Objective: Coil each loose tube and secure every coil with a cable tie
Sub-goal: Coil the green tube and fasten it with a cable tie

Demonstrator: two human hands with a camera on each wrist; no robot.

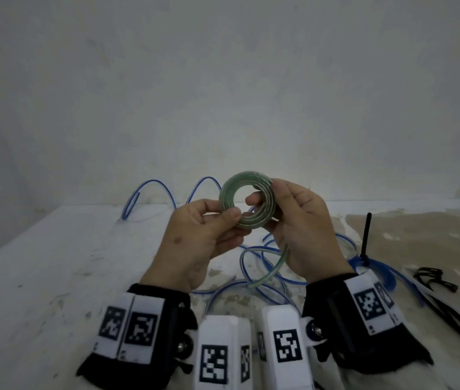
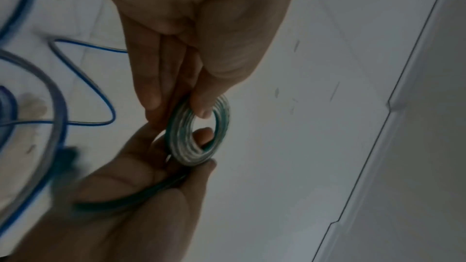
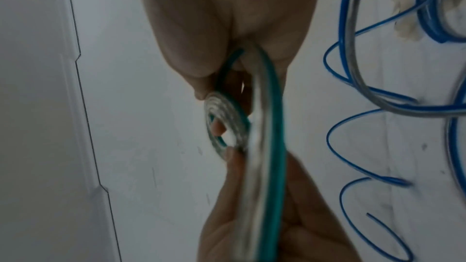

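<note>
A flat spiral coil of green-striped clear tube is held up above the table between both hands. My left hand pinches its lower left rim with thumb and fingers. My right hand grips its right side, one fingertip showing through the centre hole. The tube's loose tail runs down under my right palm to the table. Loose blue-striped tubes lie in loops behind and under the hands.
A blue coil bound with a black cable tie lies at the right. Loose black cable ties lie further right, near a brown stained patch of the white table. A wall stands behind.
</note>
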